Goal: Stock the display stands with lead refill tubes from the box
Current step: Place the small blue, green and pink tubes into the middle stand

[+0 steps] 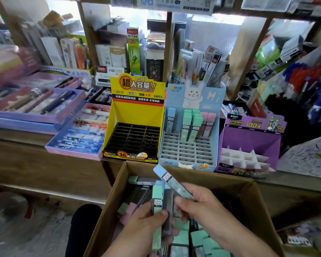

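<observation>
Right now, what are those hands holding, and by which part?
Right hand pinches a blue tube by its lower end; left hand grips a green tube and a dark tube around their middles.

Yellow stand (137,114) header: "超大容量!!", "1=10", "2B/0.5MM MPR-2086", "24PCS". Blue stand (208,98) backboard: "Hi". Purple stand (248,138) header: "ULTRAMAN", "100". White tag (112,71) behind yellow stand: "1120". Other print too blurred.
</observation>
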A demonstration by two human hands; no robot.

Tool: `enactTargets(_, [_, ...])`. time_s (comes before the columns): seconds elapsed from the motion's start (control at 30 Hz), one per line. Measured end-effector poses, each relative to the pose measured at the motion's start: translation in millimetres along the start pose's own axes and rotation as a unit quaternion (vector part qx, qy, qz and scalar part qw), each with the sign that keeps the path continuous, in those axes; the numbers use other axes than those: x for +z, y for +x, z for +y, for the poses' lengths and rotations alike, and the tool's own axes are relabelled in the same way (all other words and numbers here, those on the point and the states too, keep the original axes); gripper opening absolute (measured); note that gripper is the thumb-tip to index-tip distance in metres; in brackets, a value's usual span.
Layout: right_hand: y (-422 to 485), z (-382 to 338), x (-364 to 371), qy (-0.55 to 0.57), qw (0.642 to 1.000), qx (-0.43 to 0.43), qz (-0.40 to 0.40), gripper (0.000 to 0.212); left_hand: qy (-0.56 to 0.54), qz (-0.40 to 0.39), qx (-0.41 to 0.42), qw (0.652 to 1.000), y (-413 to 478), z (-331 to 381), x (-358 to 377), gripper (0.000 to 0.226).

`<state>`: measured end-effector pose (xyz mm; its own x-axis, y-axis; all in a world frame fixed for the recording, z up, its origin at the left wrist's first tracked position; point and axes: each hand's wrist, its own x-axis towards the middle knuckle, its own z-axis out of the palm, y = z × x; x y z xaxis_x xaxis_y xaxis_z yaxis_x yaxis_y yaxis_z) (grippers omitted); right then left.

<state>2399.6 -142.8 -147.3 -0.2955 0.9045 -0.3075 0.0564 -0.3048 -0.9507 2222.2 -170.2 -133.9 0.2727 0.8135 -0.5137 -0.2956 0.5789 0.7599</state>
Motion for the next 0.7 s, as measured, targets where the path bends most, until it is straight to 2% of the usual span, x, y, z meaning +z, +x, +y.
enactTargets(0.17, [1.3,-6.9,-4.4,0.064,0.998,-0.013,-0.008,0.021,-0.003,0.041,0.019,0.999,3.9,11.4,4.2,0.013])
enactTargets(0.27, [1.7,-10.0,-5.0,0.101,0.994,-0.024,0.017,0.027,0.001,0.066,0.040,0.997,11.9,17.3,6.2,0.017])
enactTargets(0.4, [1.6,-14.6,-8.0,0.154,0.986,-0.046,0.045,0.033,0.007,0.051,0.070,0.996,21.6,19.5,8.0,0.025])
enactTargets(0.57, [-1.5,-14.3,-12.4,0.146,0.987,-0.050,0.049,0.024,0.036,0.054,0.096,0.993,27.9,14.7,7.3,0.019])
enactTargets(0.7, [0.6,-11.6,-15.9,0.134,0.987,-0.047,0.069,0.020,0.032,0.053,0.099,0.993,27.9,13.6,5.4,0.026])
